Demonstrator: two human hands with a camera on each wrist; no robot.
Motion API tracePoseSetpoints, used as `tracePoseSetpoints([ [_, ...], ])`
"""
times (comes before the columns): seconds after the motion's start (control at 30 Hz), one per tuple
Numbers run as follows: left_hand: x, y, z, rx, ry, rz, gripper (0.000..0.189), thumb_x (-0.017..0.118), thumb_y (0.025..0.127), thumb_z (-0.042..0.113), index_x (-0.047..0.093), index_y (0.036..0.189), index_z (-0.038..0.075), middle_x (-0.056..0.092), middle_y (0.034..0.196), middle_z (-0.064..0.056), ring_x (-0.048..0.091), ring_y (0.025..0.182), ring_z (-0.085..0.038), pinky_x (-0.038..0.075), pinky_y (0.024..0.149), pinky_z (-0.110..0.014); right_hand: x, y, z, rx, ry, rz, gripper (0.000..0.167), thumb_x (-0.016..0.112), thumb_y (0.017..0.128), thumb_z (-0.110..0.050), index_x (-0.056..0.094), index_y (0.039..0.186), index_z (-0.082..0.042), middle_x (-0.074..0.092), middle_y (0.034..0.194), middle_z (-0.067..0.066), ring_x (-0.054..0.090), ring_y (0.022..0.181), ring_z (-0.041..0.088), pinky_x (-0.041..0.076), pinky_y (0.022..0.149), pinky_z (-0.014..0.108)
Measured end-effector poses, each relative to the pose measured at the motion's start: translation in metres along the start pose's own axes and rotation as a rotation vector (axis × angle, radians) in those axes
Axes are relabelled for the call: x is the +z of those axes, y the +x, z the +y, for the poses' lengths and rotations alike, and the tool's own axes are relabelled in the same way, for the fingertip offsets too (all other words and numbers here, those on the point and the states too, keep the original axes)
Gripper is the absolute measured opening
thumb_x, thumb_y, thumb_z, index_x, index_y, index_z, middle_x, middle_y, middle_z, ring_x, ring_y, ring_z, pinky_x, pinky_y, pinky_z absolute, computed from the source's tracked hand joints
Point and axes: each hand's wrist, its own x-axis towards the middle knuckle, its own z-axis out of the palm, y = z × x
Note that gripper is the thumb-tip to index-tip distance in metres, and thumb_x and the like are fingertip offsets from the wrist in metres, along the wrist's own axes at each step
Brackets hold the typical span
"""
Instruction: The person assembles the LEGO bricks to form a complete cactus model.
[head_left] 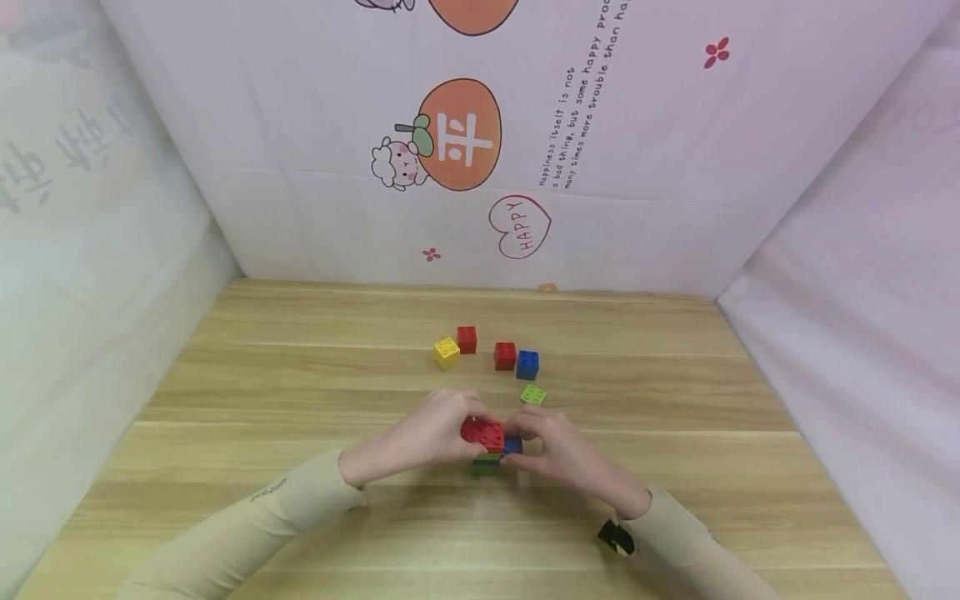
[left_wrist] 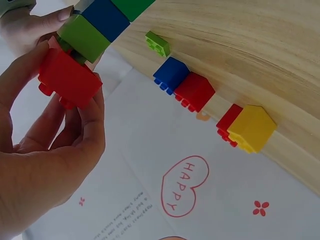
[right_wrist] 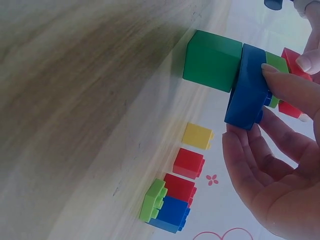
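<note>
My left hand (head_left: 442, 425) grips a red brick (left_wrist: 72, 80) between thumb and fingers at the top of a small stack. Light green studs show between this slightly tilted red brick and the light green brick (left_wrist: 85, 37) under it. Below that lies a longer blue brick (right_wrist: 247, 87), jutting out to one side over a dark green brick (right_wrist: 210, 60) at the bottom. My right hand (head_left: 558, 450) pinches the jutting end of the blue brick, thumb on its upper side and fingers beneath.
Beyond the hands stand a yellow brick (head_left: 447, 353), a red brick (head_left: 467, 339), another red brick (head_left: 505, 356) and a blue brick (head_left: 527, 365). A thin light green brick (head_left: 533, 395) lies nearer. White printed cloth (head_left: 322, 217) walls in the wooden table (head_left: 300, 367).
</note>
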Motion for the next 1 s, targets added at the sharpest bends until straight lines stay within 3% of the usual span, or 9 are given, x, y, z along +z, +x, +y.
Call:
tracePoseSetpoints([
  [0.37, -0.0032, 0.002, 0.0042, -0.046, -0.028, -0.038, 0.035, 0.081, 0.08, 0.011, 0.074, 0.114, 0.006, 0.071, 0.101, -0.006, 0.056, 0.082, -0.009, 0.047, 0.065, -0.013, -0.0011, 0.0, -0.0002, -0.002, 0.013, 0.001, 0.028, 0.08, 0.083, -0.02, 0.071, 0.108, -0.012, 0.074, 0.104, 0.0, 0.069, 0.093, 0.011, 0.061, 0.084, 0.035],
  [0.73, -0.0029, -0.0031, 0.0066, -0.065, 0.009, 0.001, 0.033, 0.081, 0.081, 0.015, 0.074, 0.112, 0.007, 0.073, 0.101, -0.004, 0.058, 0.085, -0.012, 0.049, 0.07, -0.017, -0.0008, -0.0008, 0.0012, -0.006, 0.032, 0.0, 0.028, 0.08, 0.083, -0.019, 0.071, 0.109, -0.012, 0.074, 0.104, 0.001, 0.069, 0.093, 0.011, 0.061, 0.084, 0.032],
  [1.0, -0.0005, -0.0035, 0.0069, -0.025, 0.04, 0.021, 0.034, 0.081, 0.081, 0.014, 0.073, 0.114, 0.006, 0.072, 0.103, -0.005, 0.062, 0.089, -0.013, 0.051, 0.073, -0.018, -0.0018, -0.0011, 0.0012, -0.011, 0.019, -0.001, 0.029, 0.079, 0.083, -0.019, 0.071, 0.11, -0.012, 0.074, 0.106, 0.0, 0.07, 0.094, 0.01, 0.059, 0.085, 0.025],
])
